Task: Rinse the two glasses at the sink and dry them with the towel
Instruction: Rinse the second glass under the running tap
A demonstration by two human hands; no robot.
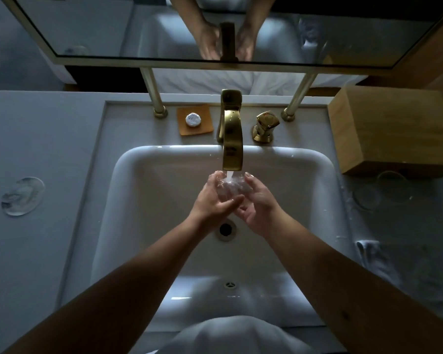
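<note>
A clear glass is held between my two hands over the white sink basin, right under the running stream from the gold faucet. My left hand wraps its left side and my right hand cups its right side. Water splashes on the glass and my fingertips. The second clear glass rests on the counter to the right, in front of a wooden box. A pale towel lies crumpled on the counter at the right, near the front.
The gold tap handle stands right of the spout. A wrapped soap sits on an orange dish to its left. The wooden box fills the back right. A clear glass disc lies on the left counter. A mirror hangs above.
</note>
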